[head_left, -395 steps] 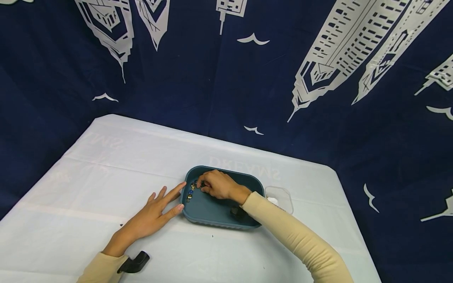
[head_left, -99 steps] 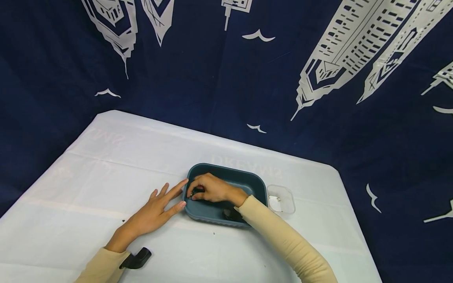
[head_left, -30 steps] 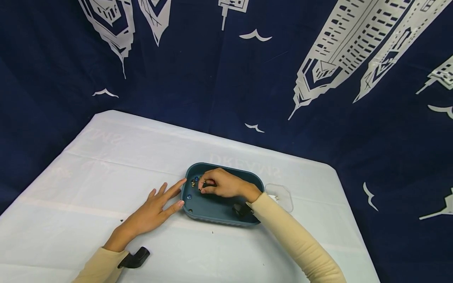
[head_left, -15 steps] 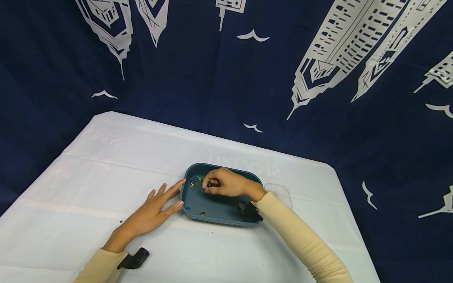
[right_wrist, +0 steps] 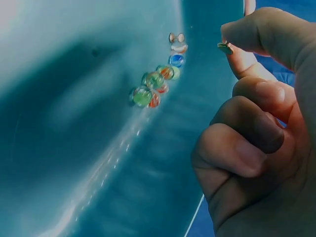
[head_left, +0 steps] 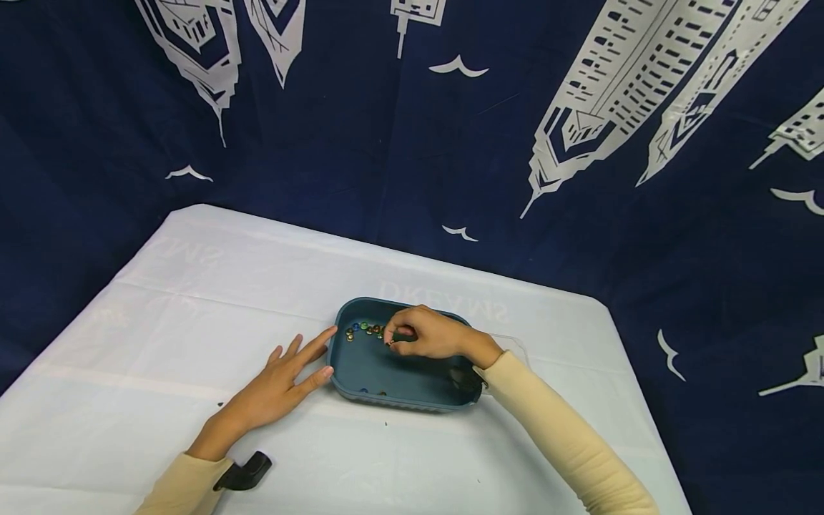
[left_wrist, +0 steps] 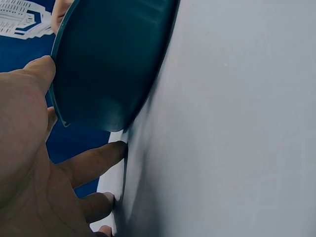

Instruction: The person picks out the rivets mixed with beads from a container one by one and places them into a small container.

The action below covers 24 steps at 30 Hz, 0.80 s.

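Observation:
My right hand (head_left: 430, 332) is above the dark teal tray (head_left: 393, 372), thumb and forefinger pinching a small gold-coloured metal piece (right_wrist: 225, 48); its exact kind is too small to tell. Several glass marbles (right_wrist: 143, 96), green, orange and blue, lie along the far side of the tray. Two tiny gold pieces (right_wrist: 176, 37) sit at the end of that row. Against the near wall lie a blue marble (head_left: 363, 390) and an orange-brown one (head_left: 383, 393). With fingers spread, my left hand (head_left: 283, 379) touches the tray's left rim.
A clear plastic box (head_left: 518, 349) stands right of the tray, mostly behind my right forearm. White cloth (head_left: 257, 286) covers the table, with a few dark specks. A dark blue curtain (head_left: 360, 143) with white buildings hangs behind.
My right hand has moved rightward over the tray, uncovering more marbles in the far row. The marbles by the near wall have rolled right. My left hand stays at the rim.

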{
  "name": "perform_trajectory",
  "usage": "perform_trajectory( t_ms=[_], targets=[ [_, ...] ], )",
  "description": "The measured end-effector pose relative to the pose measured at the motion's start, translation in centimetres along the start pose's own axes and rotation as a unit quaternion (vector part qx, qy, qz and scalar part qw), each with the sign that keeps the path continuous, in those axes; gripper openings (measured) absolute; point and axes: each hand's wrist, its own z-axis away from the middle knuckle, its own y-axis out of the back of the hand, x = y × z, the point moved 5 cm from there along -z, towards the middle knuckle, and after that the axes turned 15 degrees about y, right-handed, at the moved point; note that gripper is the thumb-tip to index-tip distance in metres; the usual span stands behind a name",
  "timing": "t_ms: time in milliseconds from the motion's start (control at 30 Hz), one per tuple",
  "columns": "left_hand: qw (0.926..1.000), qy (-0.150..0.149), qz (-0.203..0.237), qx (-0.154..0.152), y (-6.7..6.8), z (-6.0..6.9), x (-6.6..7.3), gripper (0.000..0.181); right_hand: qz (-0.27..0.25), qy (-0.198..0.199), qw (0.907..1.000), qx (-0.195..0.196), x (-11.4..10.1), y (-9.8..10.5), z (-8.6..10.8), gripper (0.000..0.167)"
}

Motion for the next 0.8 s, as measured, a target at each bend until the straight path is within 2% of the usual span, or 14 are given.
perform_trajectory(
  t_ms=[400,800],
  targets=[
    [1.0000,-0.003,0.002,0.000,0.0,-0.1,-0.1,0.064,-0.014,-0.009,0.9996,0.022,0.3,1.1,1.8,0.017],
    [1.0000,0.001,0.005,-0.004,-0.1,-0.1,-0.1,0.064,-0.014,-0.026,0.9983,0.050,0.4,2.5,4.6,0.015]
  ],
)
